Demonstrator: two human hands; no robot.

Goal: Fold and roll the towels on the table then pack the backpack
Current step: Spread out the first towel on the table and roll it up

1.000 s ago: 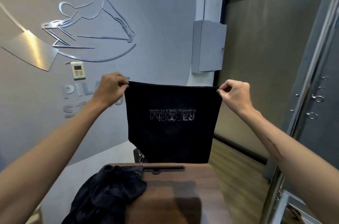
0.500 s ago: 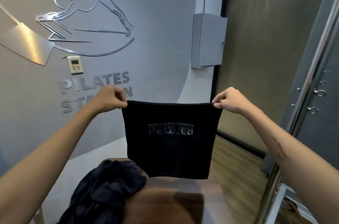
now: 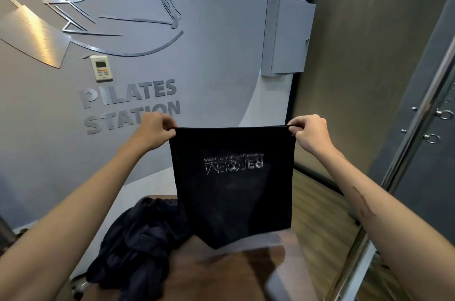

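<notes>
Left hand (image 3: pixel 154 129) and right hand (image 3: pixel 310 131) each pinch a top corner of the black towel (image 3: pixel 231 185), stretched taut between them. Since the earlier frame it has dropped; its lower edge now reaches the table (image 3: pixel 221 273). A crumpled dark cloth (image 3: pixel 138 239) lies below the left hand.

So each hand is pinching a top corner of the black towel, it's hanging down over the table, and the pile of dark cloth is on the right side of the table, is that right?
Not quite. The head view shows the pile of dark cloth on the left side of the table, not the right. The rest holds: the left hand and right hand each pinch a top corner of the black towel hanging over the table.
</notes>
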